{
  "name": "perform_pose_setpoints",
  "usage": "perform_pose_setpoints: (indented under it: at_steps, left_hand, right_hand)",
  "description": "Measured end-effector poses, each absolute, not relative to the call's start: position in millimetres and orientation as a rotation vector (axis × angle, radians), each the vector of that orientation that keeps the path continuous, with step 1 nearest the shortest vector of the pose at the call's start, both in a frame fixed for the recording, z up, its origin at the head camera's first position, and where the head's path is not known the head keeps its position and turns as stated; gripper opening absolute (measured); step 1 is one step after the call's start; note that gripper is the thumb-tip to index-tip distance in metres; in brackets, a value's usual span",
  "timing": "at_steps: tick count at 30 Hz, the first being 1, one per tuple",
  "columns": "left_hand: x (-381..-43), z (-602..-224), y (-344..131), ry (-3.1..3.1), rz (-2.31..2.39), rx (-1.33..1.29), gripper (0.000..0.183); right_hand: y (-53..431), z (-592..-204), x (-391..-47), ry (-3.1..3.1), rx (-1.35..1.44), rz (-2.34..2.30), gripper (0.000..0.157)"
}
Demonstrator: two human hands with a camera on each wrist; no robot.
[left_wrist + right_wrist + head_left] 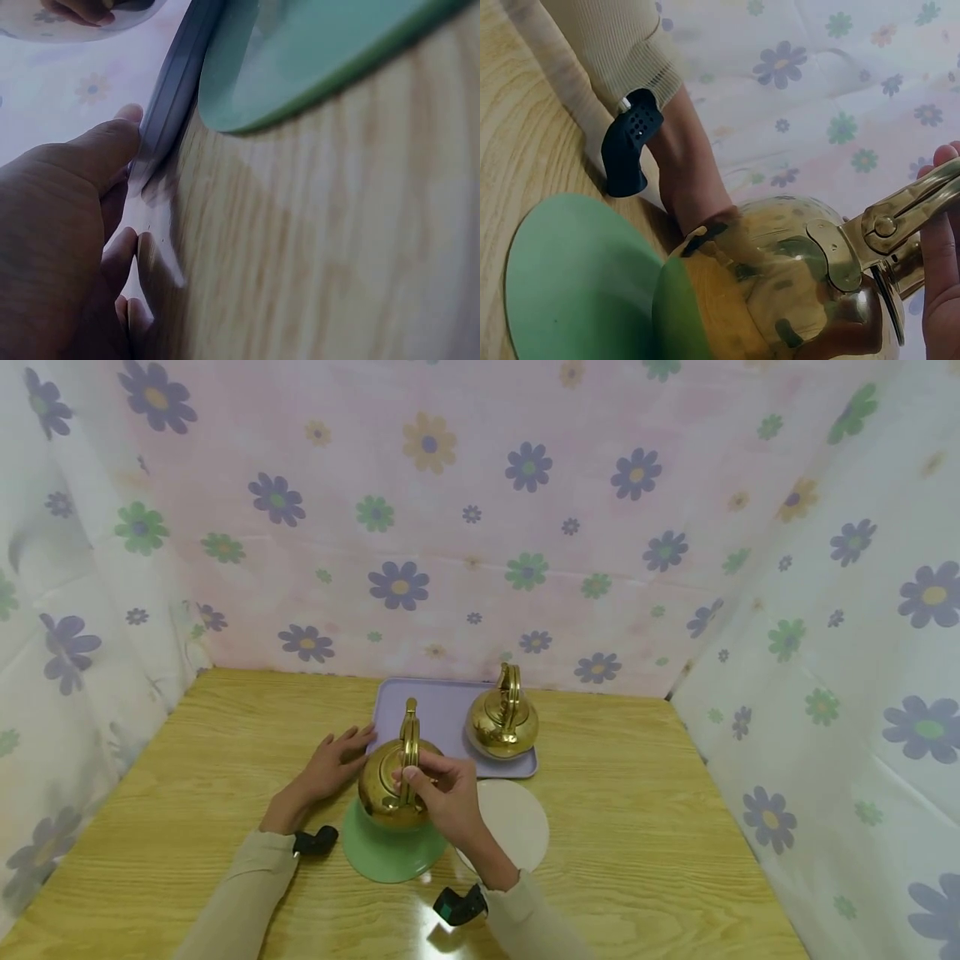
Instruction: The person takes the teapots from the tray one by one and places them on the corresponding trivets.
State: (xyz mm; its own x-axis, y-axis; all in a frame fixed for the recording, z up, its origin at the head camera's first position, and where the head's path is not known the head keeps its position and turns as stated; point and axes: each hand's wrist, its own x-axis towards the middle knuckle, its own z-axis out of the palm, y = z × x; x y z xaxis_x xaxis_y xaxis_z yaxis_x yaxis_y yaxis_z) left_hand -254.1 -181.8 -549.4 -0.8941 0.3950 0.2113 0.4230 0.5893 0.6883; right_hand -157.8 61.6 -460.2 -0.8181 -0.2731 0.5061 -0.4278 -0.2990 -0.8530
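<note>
A shiny gold kettle (pixel 393 781) is held by its upright handle in my right hand (pixel 450 793), thumb and fingers pinching the handle. It overlaps the near left corner of the lilac tray (pixel 397 702) and the round green mat (pixel 390 860). In the right wrist view, the kettle's polished side (pixel 772 277) leans across beside the green mat (pixel 570 277). My left hand (pixel 333 764) lies at the tray's left edge with fingers extended. Up close, its thumb (pixel 112 146) is against the tray rim (pixel 169 97), the other fingers low by the tabletop.
A second gold kettle (pixel 502 722) stands on the right part of the tray. A round white mat (pixel 517 827) lies right of the green one, partly behind my right forearm. The wooden table (pixel 637 827) is enclosed by flower-patterned cloth (pixel 480 568) at the back and sides.
</note>
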Motion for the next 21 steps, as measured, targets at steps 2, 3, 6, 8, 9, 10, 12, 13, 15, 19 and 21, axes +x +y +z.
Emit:
perform_pose_setpoints:
  at_steps: [2,3,6,8,9,10,12,13,15,19,21]
  left_hand:
    - [-253.5,-548.8,-181.6,-2.773,-1.216,-0.711,0.047]
    - [-253.5,-549.0,-181.4,-2.771,-1.218,-0.710,0.047]
    - [-253.7,-550.0,-181.1,-2.768,-1.232,-0.702,0.048]
    - [-254.2,-551.1,-181.0,-2.768,-1.233,-0.693,0.048]
    - [-254.4,-551.5,-181.0,-2.770,-1.235,-0.687,0.048]
    - [-254.5,-551.7,-180.8,-2.772,-1.240,-0.681,0.048]
    - [-255.3,-552.1,-180.7,-2.775,-1.244,-0.675,0.049]
    - [-255.5,-551.8,-180.6,-2.774,-1.243,-0.678,0.049]
    - [-256.0,-551.4,-180.5,-2.771,-1.252,-0.676,0.049]
    - [-256.1,-549.7,-180.9,-2.768,-1.242,-0.680,0.048]
    - [-255.7,-549.0,-181.2,-2.771,-1.236,-0.678,0.048]
  right_hand:
    - [61.9,-461.1,-155.7,-1.802,0.895,2.288,0.039]
    - [62.1,-461.6,-154.7,-1.806,0.892,2.292,0.038]
    - [62.6,-463.0,-151.9,-1.813,0.897,2.289,0.036]
    - [62.9,-464.1,-150.6,-1.814,0.905,2.284,0.034]
    - [63.0,-464.5,-149.8,-1.812,0.913,2.280,0.034]
    - [63.1,-464.7,-149.2,-1.809,0.917,2.278,0.034]
    - [63.2,-465.2,-148.2,-1.797,0.926,2.281,0.033]
    - [63.1,-465.1,-147.8,-1.792,0.926,2.285,0.033]
    - [62.9,-464.9,-147.1,-1.780,0.935,2.283,0.034]
    - [63.0,-464.5,-145.3,-1.763,0.950,2.281,0.035]
    - [63.5,-464.7,-144.0,-1.762,0.958,2.271,0.035]
